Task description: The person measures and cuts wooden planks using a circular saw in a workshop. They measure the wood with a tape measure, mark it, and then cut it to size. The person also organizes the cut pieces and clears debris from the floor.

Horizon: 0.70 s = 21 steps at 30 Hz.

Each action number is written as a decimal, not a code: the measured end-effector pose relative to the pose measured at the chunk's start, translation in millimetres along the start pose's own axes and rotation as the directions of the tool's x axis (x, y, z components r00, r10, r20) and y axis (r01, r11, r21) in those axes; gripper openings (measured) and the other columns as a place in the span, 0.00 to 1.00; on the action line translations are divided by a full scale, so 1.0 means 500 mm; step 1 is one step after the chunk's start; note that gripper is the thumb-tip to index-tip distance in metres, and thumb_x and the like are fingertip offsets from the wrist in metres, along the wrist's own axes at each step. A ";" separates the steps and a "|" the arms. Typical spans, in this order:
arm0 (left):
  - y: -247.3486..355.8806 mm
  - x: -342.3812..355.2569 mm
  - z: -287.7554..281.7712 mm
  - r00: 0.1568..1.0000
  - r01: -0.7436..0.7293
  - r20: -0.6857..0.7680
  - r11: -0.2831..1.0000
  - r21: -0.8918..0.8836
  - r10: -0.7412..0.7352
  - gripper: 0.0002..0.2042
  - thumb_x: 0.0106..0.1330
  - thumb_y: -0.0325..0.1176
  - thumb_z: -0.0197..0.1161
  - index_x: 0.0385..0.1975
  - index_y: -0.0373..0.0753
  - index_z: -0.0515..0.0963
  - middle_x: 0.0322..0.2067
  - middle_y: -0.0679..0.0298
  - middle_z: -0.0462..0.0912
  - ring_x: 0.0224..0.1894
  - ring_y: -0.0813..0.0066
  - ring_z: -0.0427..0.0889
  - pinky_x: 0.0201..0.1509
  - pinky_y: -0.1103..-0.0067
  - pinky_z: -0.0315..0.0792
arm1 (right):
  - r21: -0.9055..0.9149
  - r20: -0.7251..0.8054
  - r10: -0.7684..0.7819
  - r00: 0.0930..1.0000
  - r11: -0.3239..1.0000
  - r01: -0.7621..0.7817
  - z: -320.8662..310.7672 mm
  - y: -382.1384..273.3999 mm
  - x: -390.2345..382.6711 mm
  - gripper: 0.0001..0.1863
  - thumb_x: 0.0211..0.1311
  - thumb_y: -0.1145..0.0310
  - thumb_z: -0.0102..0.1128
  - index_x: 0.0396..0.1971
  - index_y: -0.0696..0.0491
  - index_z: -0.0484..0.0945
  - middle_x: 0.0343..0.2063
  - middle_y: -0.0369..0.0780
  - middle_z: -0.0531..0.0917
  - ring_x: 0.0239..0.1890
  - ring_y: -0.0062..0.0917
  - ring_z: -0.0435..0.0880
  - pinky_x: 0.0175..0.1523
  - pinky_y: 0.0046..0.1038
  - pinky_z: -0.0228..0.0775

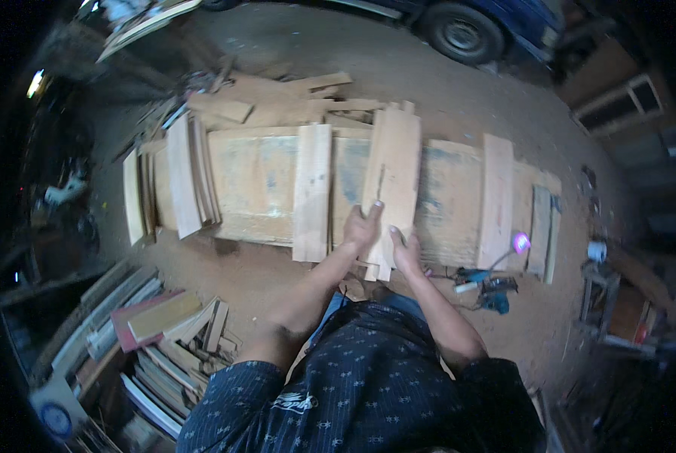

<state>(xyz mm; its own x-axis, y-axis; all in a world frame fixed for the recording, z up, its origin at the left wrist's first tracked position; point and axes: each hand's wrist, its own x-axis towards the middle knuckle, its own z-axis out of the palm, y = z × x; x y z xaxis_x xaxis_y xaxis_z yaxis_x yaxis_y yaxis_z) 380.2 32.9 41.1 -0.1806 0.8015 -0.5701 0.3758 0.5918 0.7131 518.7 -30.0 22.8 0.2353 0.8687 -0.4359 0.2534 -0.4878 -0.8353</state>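
A wide worn board bench [255,192] spans the middle of the view, with several pale planks lying crosswise on it. Both my hands hold a stack of planks [391,151] near its near end: my left hand [362,226] on its left part with the thumb on top, my right hand [404,249] at its right edge, fingers largely hidden underneath. Another pale plank [312,189] lies just left of it, a pinkish plank [496,196] to the right, and several stacked boards [187,174] toward the left end.
Scrap wood [224,106] lies beyond the bench, more offcuts [164,317] at lower left. A teal power tool [495,298] and a glowing purple lamp [521,242] sit at right. A blue vehicle [519,30] stands at the back; wooden clutter [625,302] lines the right.
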 end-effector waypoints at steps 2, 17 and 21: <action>-0.018 -0.009 -0.034 0.999 -0.019 0.032 0.992 -0.125 0.024 0.42 0.65 0.62 0.63 0.61 0.22 0.70 0.54 0.35 0.80 0.60 0.48 0.80 0.64 0.66 0.72 | 0.033 -0.018 -0.043 0.999 0.999 0.043 0.017 -0.041 -0.049 0.32 0.74 0.59 0.57 0.68 0.64 0.62 0.60 0.56 0.76 0.63 0.41 0.75 0.67 0.37 0.64; -0.102 0.125 -0.461 0.970 -0.244 0.029 0.964 0.106 0.242 0.34 0.64 0.50 0.73 0.55 0.22 0.76 0.44 0.45 0.87 0.43 0.62 0.87 0.50 0.70 0.80 | -0.502 -0.060 -0.277 0.959 0.838 0.211 0.072 0.024 0.028 0.42 0.67 0.51 0.64 0.71 0.61 0.59 0.64 0.60 0.70 0.68 0.50 0.68 0.72 0.42 0.59; -0.144 0.133 -0.540 0.963 -0.262 0.006 0.939 0.224 0.268 0.27 0.66 0.50 0.70 0.47 0.26 0.81 0.40 0.48 0.88 0.42 0.66 0.87 0.48 0.71 0.79 | -0.596 -0.172 0.003 0.985 0.796 -0.106 0.032 0.030 0.072 0.58 0.53 0.42 0.73 0.74 0.58 0.51 0.68 0.63 0.60 0.72 0.56 0.59 0.74 0.50 0.53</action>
<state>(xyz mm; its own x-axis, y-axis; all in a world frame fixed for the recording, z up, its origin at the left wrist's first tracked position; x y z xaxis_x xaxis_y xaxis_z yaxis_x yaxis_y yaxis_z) 95.8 66.7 61.7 -0.0678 0.9301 -0.3609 0.6037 0.3262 0.7274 516.0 -4.7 -10.5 0.3935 0.8396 -0.3745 0.7362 -0.5318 -0.4186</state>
